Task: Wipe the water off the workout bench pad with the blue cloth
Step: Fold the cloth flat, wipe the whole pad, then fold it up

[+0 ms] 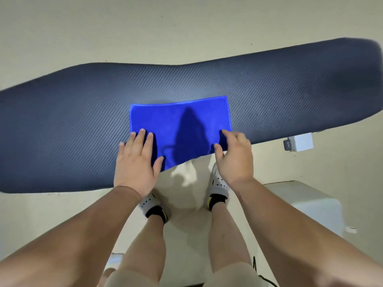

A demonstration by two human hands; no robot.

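Flat hands (135,162) (235,157) on cloth's (180,125) near corners

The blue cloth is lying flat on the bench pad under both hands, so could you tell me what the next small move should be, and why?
Probably press down and slide the blue cloth sideways along the bench pad. The left hand lies flat on its near left corner, the right hand holds its near right edge, and the cloth covers only the pad's middle. No water is discernible.

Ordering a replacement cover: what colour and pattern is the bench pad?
Dark navy bench pad with fine diagonal ribbing, clearest in the head view.
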